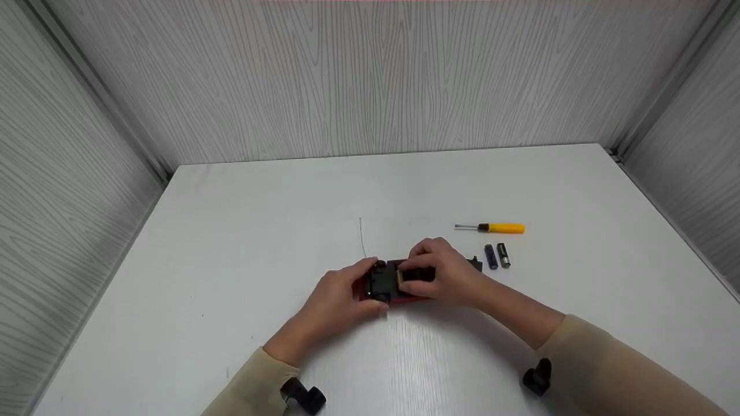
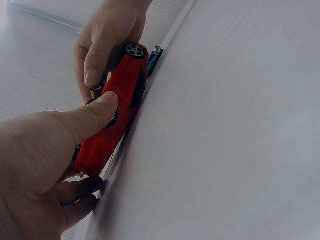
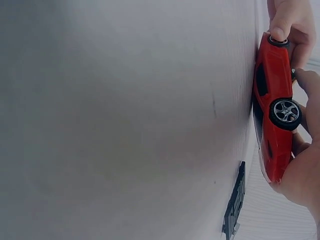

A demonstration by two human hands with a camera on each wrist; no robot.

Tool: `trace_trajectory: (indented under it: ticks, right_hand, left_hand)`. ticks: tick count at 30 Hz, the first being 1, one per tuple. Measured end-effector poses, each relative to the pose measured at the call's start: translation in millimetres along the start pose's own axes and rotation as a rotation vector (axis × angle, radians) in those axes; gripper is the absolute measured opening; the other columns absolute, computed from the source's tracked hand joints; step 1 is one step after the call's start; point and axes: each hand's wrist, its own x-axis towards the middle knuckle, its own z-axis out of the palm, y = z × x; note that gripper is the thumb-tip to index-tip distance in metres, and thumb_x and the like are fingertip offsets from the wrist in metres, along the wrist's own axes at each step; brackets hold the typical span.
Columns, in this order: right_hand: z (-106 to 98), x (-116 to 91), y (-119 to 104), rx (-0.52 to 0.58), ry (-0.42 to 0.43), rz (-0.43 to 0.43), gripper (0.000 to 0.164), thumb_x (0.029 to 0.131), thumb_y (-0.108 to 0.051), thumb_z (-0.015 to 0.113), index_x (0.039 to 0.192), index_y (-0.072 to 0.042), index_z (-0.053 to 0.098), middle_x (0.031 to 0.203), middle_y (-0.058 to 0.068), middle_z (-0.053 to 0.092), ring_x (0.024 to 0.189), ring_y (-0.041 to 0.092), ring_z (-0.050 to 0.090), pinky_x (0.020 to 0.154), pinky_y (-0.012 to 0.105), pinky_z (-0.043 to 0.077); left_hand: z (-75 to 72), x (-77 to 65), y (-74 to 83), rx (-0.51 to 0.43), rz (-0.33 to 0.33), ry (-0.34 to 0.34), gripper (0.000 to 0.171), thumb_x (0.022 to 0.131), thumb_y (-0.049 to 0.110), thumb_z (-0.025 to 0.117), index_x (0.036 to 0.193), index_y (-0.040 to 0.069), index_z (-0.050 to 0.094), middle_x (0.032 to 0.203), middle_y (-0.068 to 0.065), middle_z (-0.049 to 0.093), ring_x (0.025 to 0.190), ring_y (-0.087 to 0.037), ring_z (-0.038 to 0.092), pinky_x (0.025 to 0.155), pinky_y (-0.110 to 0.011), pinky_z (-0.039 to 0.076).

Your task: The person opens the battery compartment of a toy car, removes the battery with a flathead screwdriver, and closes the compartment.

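Note:
A red toy car [image 3: 276,75] lies upside down on the table, its black underside [image 1: 382,281] facing up. My left hand [image 1: 338,300] grips one end of it, the thumb along the side near a wheel. Over the underside, my right hand [image 1: 448,274] pinches a small gold-and-black battery [image 2: 96,92] between thumb and fingers; most of it is hidden by the hand. A black plastic cover [image 3: 235,202] lies on the table past the car's other end, partly behind my right hand in the head view.
Two batteries [image 1: 497,256] lie side by side to the right of the car. Behind them is a screwdriver [image 1: 503,228] with a yellow handle. A thin wire antenna [image 1: 362,237] sticks out from the car toward the back. Panelled walls [image 1: 370,81] enclose the white table [image 1: 260,219].

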Motion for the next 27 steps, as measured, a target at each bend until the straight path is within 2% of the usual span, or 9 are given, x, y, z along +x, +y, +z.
trace_trajectory:
  ticks: [7,16,27]
  right_hand:
    - [-1.8,-0.4,1.6,0.025,-0.054,0.054,0.033,0.087,-0.029,0.089,0.118,-0.022,0.08,0.12,-0.001,0.06,0.119,0.024,0.048,0.097,0.045,0.05]
    - [-2.0,-0.2,-0.1,0.012,-0.058,0.06,0.038,0.088,-0.029,0.088,0.123,-0.02,0.079,0.121,0.0,0.06,0.121,0.025,0.049,0.097,0.045,0.051]
    - [-0.3,3.0,-0.5,0.0,-0.039,0.031,0.024,0.095,-0.027,0.081,0.118,-0.017,0.081,0.117,0.002,0.063,0.117,0.027,0.052,0.098,0.048,0.05]
  left_hand:
    - [-0.3,0.1,0.6,0.013,0.009,-0.001,0.076,0.087,0.03,0.09,0.153,0.014,0.057,0.136,-0.005,0.07,0.114,-0.017,0.065,0.101,-0.042,0.052]
    - [-0.8,-0.1,1.1,0.003,-0.022,-0.018,0.077,0.087,0.029,0.09,0.155,0.015,0.055,0.137,-0.005,0.069,0.113,-0.017,0.064,0.101,-0.04,0.051]
    - [-1.1,-0.1,1.3,0.012,-0.026,-0.022,0.076,0.087,0.03,0.089,0.154,0.016,0.056,0.137,-0.004,0.069,0.116,-0.016,0.065,0.103,-0.041,0.051]
